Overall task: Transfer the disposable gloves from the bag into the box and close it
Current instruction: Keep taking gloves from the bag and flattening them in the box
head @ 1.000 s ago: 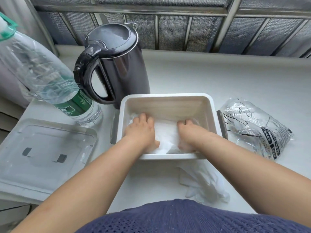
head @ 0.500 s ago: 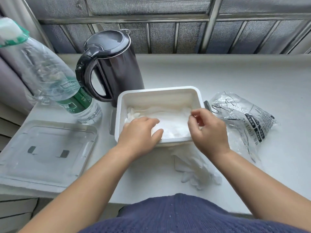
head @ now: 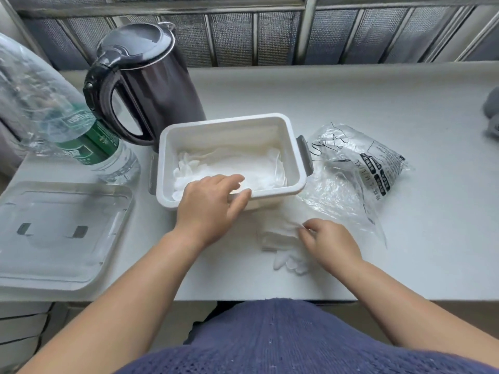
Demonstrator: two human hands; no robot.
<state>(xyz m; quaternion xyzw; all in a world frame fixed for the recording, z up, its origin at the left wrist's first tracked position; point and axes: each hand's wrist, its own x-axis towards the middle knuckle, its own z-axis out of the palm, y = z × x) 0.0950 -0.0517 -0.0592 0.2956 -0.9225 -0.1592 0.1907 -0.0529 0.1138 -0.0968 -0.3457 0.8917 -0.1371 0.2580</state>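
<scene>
The left hand (head: 213, 206) rests with relaxed fingers on the near rim of the open white box (head: 293, 147), over the gloves (head: 243, 166) inside. The right hand (head: 330, 244) pinches loose gloves (head: 280, 236) on the desk (head: 351, 90) just before the box, beside the clear bag (head: 359, 163).

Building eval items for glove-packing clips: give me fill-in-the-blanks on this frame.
1. The clear lid lies to the ___ of the box.
2. The printed bag lies to the ___ of the box.
3. The right hand pinches the loose gloves while the left hand reaches over the front rim of the ___.
Missing words: left; right; box.
</scene>
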